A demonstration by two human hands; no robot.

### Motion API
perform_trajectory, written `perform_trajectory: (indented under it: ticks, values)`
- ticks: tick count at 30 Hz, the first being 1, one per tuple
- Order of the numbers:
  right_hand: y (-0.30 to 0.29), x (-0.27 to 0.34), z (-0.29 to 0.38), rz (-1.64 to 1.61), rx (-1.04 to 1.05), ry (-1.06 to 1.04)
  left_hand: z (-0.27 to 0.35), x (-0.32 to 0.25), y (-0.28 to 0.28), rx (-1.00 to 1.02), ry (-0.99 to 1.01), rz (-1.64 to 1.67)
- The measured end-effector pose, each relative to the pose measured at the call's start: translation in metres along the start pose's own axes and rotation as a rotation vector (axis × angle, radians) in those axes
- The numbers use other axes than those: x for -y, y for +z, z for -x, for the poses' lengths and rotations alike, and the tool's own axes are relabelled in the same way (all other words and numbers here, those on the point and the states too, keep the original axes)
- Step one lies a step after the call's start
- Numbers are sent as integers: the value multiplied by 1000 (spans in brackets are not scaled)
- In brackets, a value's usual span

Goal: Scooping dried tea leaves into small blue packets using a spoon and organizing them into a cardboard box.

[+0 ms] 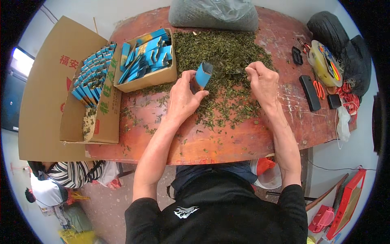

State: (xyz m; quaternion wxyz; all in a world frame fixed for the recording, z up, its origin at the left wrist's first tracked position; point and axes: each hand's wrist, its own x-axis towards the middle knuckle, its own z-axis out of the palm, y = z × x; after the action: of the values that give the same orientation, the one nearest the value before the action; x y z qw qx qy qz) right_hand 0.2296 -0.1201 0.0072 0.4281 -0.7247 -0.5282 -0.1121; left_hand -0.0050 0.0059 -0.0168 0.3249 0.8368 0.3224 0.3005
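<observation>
My left hand (186, 96) holds a small blue packet (203, 74) upright, its open mouth facing up, over the near part of a spread of dried green leaves (219, 45), which look like tea. My right hand (263, 82) is raised to the right of the packet, over the right side of the leaves, with its fingers curled together; whether leaves are pinched between the fingertips cannot be seen. Left of the leaves stands a small cardboard box (149, 84) full of blue packets (152, 58). Beside it, a larger cardboard box (108, 122) holds rows of upright blue packets (93, 76), some showing leaves at their mouths.
A large plastic bag (213, 15) of dark contents lies at the far edge of the red wooden table (189, 149). On the right are a black case (310, 93), orange-handled scissors (319, 90), a yellowish container (324, 65) with cords and a black cloth or bag (329, 29).
</observation>
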Motion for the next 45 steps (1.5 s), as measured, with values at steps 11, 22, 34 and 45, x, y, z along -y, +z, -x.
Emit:
perform_trajectory:
  ticks: [11, 22, 34, 45]
  values:
    - [-7, 14, -4, -39, -26, -19, -1, 1, 1, 14, -14, 31]
    - [-33, 52, -19, -167, -7, -2, -1, 4, 2, 0, 0, 24]
    - [-37, 74, -31, -71, 2, -229, 0, 1, 1, -4, 7, -17]
    - [-31, 92, -38, 91, 36, -498, -1, 0, 0, 7, -18, 2]
